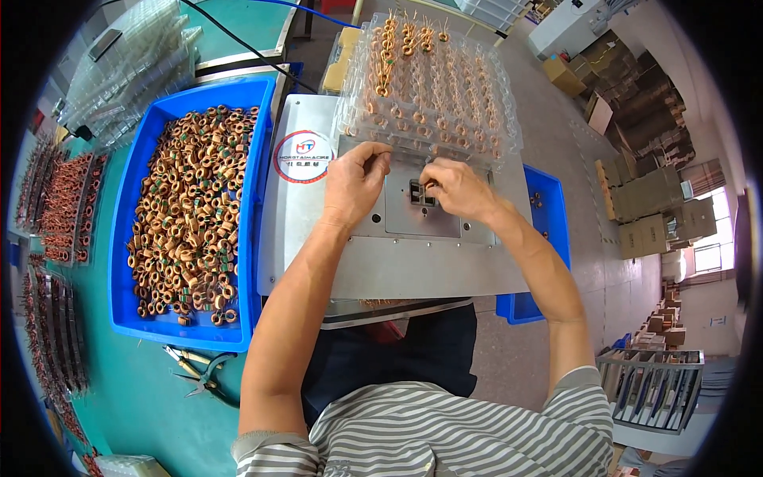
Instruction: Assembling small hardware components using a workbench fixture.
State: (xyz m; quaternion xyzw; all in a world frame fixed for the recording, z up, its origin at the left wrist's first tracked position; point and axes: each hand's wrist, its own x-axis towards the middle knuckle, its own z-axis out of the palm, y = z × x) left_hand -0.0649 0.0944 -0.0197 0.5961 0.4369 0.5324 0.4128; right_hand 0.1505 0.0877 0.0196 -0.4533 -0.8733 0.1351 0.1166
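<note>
My right hand [458, 189] is at the small square opening [420, 192] in the metal machine top [318, 262]. Its fingers are pinched together there, and whatever they hold is hidden. My left hand [355, 181] is raised just left of the opening, beside the near edge of a stack of clear plastic trays [509, 111]. Thumb and fingers are curled together on that hand, and I cannot make out anything between them. Several copper-wound ring coils [387, 48] with upright wire ends sit in the top tray's far left part.
Left of the machine, a blue bin [119, 262] holds many ring coils [187, 199]. Pliers [205, 380] lie below it on the green table [127, 397]. Another blue bin [556, 207] stands to the right with a few coils. A black cable [238, 40] crosses at the upper left.
</note>
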